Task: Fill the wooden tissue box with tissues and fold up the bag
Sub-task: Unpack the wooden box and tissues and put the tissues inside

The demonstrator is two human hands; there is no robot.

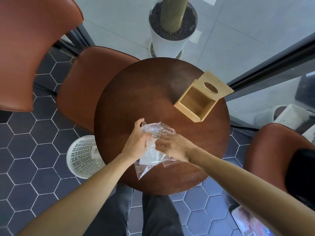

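a round dark wooden table (136, 92) stands on dark hexagon floor tiles (25, 142), brown chairs (88, 79) around it. near its near edge, the left hand (138, 142) and right hand (172, 145) both pinch a clear plastic bag (150, 160) holding white tissues (151, 155). the wooden tissue box (197, 103) sits open at far right, well apart. a white basket (81, 155) stands left.

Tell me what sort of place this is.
Probably a café or lounge seating corner: a small round wooden table with brown padded chairs around it, hexagonal floor tiles, and a potted plant beside glass panels.
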